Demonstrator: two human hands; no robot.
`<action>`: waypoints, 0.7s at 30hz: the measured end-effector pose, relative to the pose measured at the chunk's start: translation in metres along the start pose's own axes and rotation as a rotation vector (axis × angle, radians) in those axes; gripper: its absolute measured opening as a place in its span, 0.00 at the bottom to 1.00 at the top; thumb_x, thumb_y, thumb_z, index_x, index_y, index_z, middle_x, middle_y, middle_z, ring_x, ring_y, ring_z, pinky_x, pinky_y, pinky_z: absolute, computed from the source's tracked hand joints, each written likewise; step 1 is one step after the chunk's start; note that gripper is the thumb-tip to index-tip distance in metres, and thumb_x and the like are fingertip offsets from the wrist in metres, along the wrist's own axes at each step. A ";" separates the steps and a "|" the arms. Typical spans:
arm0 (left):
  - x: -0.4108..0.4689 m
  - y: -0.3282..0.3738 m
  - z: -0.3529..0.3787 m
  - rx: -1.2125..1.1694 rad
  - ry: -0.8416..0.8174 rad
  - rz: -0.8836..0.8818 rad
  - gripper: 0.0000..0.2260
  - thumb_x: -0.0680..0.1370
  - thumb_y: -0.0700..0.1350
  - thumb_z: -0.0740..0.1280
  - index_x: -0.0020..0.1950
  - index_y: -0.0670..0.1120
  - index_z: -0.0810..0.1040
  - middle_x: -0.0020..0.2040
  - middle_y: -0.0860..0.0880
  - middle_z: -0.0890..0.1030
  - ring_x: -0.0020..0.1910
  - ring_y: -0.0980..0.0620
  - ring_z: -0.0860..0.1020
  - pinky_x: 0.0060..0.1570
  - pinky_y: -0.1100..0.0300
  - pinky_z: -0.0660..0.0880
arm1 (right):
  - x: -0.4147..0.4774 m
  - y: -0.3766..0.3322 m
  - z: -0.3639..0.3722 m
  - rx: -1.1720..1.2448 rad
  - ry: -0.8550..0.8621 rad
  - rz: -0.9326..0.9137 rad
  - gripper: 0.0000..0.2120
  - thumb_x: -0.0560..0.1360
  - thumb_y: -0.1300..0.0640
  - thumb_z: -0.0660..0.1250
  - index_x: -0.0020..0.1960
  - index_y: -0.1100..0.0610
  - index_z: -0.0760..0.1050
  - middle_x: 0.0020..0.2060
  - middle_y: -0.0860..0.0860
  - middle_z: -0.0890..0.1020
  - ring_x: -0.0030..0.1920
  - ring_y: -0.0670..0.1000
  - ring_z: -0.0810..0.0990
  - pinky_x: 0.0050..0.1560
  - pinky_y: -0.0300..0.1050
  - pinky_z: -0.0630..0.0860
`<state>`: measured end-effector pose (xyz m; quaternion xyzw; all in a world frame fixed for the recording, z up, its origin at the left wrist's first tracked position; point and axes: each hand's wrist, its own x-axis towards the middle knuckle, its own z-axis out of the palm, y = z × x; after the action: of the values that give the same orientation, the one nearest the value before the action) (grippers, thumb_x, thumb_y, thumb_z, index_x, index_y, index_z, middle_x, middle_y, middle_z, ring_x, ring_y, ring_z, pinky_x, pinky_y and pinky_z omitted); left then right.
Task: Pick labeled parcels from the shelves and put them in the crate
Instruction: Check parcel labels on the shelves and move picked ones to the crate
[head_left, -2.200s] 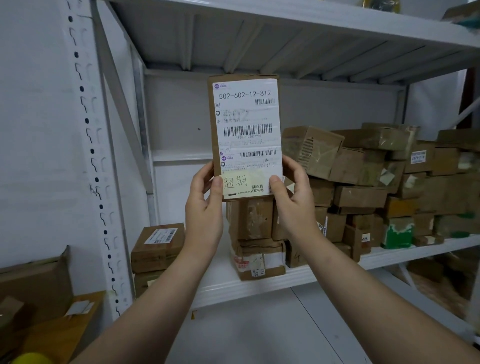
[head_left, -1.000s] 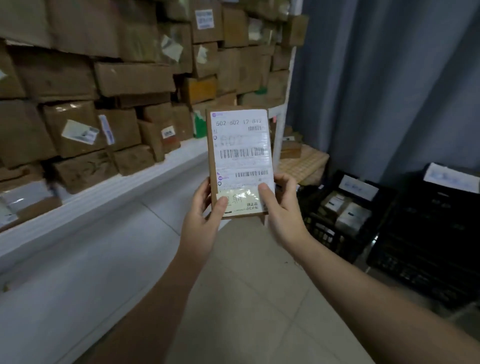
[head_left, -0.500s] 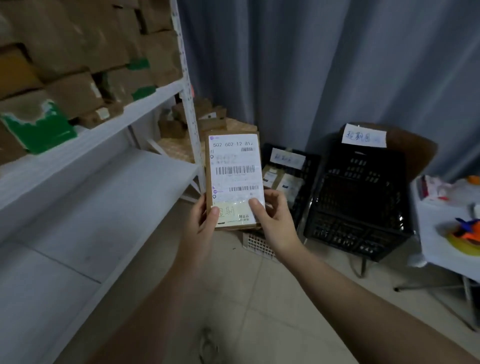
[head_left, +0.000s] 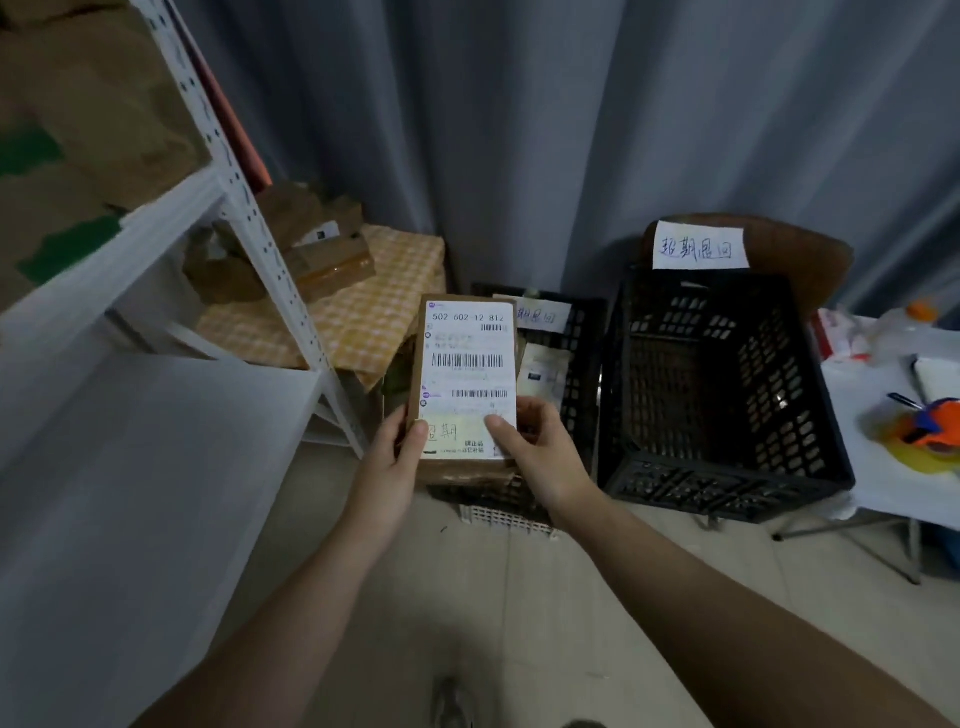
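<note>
1. Since half a second ago, the parcel (head_left: 467, 374) has come lower and now stands upright just left of the black crate (head_left: 727, 483).
2. The left hand (head_left: 395, 462) and right hand (head_left: 540, 457) pinch its lower corners, thumbs on the label.
3. The label reads "502-602-12-812".
4. A handwritten sign (head_left: 698, 247) stands behind the crate.

Grey curtain (head_left: 519, 130) behind, yellow checked cloth (head_left: 384, 312) at left, white table (head_left: 883, 488) at right, orange tape dispenser (head_left: 930, 426) on it
</note>
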<state>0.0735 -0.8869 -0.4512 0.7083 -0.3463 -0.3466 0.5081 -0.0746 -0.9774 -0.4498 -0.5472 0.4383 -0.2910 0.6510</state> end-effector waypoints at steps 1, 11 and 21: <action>0.015 -0.002 0.003 0.006 -0.013 -0.017 0.16 0.82 0.51 0.58 0.69 0.53 0.69 0.56 0.57 0.79 0.51 0.65 0.77 0.41 0.76 0.72 | 0.012 0.003 -0.002 0.005 0.008 0.022 0.25 0.75 0.51 0.70 0.67 0.56 0.65 0.56 0.46 0.79 0.50 0.45 0.82 0.49 0.41 0.80; 0.154 -0.042 0.093 0.079 -0.129 -0.182 0.18 0.82 0.50 0.55 0.73 0.51 0.62 0.63 0.50 0.74 0.53 0.55 0.74 0.53 0.59 0.73 | 0.144 0.042 -0.063 0.085 -0.038 0.274 0.34 0.70 0.49 0.75 0.69 0.44 0.59 0.58 0.45 0.79 0.52 0.44 0.82 0.50 0.42 0.80; 0.307 -0.108 0.148 0.392 -0.219 -0.050 0.22 0.81 0.47 0.61 0.74 0.51 0.62 0.67 0.56 0.67 0.63 0.64 0.64 0.58 0.70 0.62 | 0.312 0.114 -0.097 -0.077 -0.062 0.355 0.28 0.73 0.50 0.72 0.70 0.46 0.65 0.55 0.45 0.81 0.53 0.45 0.82 0.54 0.44 0.80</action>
<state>0.1230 -1.1902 -0.6341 0.7599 -0.4425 -0.3603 0.3113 -0.0334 -1.2631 -0.6400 -0.4948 0.5184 -0.1375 0.6838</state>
